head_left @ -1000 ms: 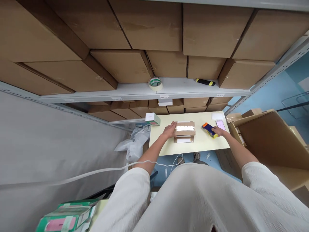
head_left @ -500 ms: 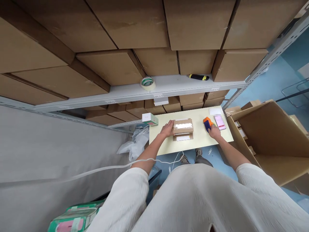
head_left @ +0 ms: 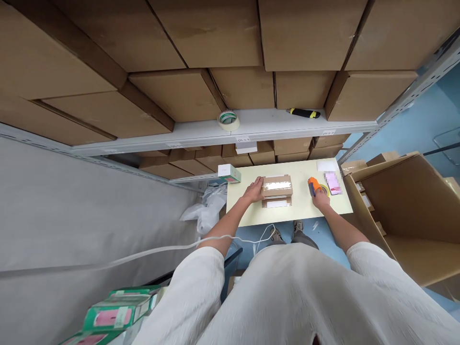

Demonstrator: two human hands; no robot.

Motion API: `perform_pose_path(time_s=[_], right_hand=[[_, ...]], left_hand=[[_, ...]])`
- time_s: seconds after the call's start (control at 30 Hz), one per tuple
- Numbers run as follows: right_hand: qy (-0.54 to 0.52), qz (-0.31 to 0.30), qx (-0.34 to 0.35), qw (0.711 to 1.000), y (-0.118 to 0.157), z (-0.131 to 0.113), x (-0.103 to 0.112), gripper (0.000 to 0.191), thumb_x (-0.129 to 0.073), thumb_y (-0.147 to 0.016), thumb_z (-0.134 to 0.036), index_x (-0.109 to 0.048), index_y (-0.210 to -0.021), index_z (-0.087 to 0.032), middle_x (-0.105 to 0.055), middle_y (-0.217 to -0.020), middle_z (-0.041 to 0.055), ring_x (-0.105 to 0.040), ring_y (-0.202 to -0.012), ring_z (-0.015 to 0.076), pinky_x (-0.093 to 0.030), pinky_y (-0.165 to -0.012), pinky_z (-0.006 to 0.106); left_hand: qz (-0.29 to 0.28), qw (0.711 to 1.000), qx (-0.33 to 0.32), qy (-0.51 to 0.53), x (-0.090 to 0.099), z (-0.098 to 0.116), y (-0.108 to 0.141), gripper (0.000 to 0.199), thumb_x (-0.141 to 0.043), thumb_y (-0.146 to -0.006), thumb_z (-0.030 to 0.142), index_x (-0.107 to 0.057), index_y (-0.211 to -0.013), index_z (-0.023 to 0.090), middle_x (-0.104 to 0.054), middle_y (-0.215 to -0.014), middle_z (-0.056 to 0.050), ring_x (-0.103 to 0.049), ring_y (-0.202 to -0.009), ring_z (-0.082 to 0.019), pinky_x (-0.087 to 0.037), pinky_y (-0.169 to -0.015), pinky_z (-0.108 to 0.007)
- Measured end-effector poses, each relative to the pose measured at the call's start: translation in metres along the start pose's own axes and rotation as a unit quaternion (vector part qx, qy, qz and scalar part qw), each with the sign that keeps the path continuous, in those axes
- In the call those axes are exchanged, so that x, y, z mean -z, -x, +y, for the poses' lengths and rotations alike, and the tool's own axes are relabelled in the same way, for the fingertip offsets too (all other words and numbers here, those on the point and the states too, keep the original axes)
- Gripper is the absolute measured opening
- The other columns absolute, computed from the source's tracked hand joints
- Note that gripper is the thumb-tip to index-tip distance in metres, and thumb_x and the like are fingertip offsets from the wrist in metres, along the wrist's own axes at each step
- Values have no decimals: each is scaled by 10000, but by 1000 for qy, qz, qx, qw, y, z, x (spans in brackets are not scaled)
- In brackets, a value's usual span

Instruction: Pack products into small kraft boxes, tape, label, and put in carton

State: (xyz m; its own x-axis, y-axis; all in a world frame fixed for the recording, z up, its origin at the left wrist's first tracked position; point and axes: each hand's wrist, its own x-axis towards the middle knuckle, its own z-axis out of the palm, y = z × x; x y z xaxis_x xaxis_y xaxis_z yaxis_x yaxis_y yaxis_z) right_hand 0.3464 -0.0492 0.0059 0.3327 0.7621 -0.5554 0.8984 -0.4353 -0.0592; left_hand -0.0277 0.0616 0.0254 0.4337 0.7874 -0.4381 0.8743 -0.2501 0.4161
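Shiny clear tape runs across the top of a small cardboard box (head_left: 277, 186) on the pale yellow table (head_left: 247, 214). My left hand (head_left: 254, 190) grips the box's left end, fingers on the upper corner and palm against the side. A flatter cardboard piece with a white label (head_left: 277, 203) shows at the box's near edge. Right of the box, my right hand (head_left: 321, 199) is closed around an orange and dark blue tape dispenser (head_left: 314, 185) with a yellow roll. The dispenser is apart from the box; my fingers partly cover its handle.
A phone (head_left: 333, 182) lies right of the dispenser, and a white-green carton (head_left: 229, 173) stands at the table's back left. Tape roll (head_left: 228, 120) and utility knife (head_left: 304, 113) rest on the shelf (head_left: 266, 120). A large open carton (head_left: 406, 206) stands right; a white cable (head_left: 154, 251) crosses left.
My right hand has turned the tape dispenser, so its yellow roll now shows. My left hand stays on the box. The whole view has shifted slightly.
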Motion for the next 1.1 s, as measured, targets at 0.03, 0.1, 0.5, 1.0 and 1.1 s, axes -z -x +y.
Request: perform_pose_path(time_s=[0.03,0.1,0.5,1.0,1.1], right_hand=[[8,7,-6,1000,3,-2,1,593,-494,-1056,-386,-418,-1594,-150,-513,-1498,281,-485,-1445,393,-546,-1009,490],[26,34,-10,999,9,-8,6,593,-475,-1069,-418,-412,-1609,-181,-496,-1530,274,-470,-1459,405,-532,-1032,520],[-43,14,106,993,15,-163,48,987,-522,-996,-764,-130,-1748,-261,-459,-1610,229,-529,-1427,410,-531,-1042,483],[-62,74,166,981,23,-135,77,572,-276,-1141,-441,-292,-1673,-233,-615,-1457,189,-687,-1181,336,-528,-977,408],[-89,118,186,971,33,-137,85,565,-250,-1141,-470,-294,-1649,-227,-566,-1512,196,-677,-1178,342,-534,-957,412]], left_hand=[[0,1000,2,6,-1,0,2,1273,-903,-725,437,-133,-1732,314,-104,-1845,-130,-401,-1577,-445,-403,-1241,-503],[5,1000,3,20,-2,2,5,1286,-885,-739,494,-109,-1743,289,-84,-1849,-136,-364,-1596,-456,-382,-1256,-513],[109,986,112,59,-9,29,-7,727,-579,-1002,600,-406,-1611,242,-476,-1628,-193,-536,-1433,-420,-481,-1118,-500],[185,967,65,161,15,21,3,535,-481,-1055,311,-433,-1586,267,-591,-1532,-119,-617,-1354,-319,-519,-1132,-447],[231,951,69,195,24,28,6,432,-493,-1077,384,-462,-1492,268,-561,-1499,-129,-646,-1264,-294,-534,-1084,-433]])
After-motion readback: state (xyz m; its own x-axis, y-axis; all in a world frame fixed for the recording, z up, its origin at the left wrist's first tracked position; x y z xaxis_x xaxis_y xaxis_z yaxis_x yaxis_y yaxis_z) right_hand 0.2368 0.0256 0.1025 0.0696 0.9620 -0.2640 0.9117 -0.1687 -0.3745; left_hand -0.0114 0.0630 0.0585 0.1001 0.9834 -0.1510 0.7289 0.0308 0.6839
